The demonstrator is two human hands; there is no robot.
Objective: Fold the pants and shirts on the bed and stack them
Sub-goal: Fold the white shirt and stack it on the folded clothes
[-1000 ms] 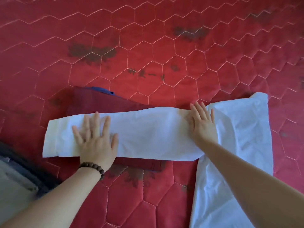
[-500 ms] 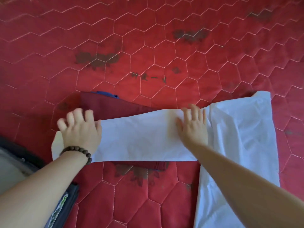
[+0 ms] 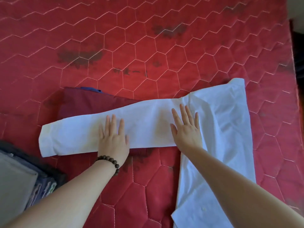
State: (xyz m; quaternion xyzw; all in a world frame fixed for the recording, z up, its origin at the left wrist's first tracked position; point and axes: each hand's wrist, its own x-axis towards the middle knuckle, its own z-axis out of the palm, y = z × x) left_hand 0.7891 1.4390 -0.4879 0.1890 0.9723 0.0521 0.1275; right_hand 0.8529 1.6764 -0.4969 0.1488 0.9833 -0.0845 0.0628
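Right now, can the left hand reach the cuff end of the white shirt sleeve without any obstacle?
Probably yes. The left hand lies flat on the white shirt sleeve, and the cuff end is further to its left along the same sleeve. Nothing lies on the cloth between them.

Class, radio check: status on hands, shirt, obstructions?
Left hand, right hand flat on white shirt sleeve. Sleeve lies across folded maroon garment. Nothing blocking.

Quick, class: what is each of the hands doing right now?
Left hand: open, flat on the white shirt sleeve.
Right hand: open, flat on the shirt near the shoulder.
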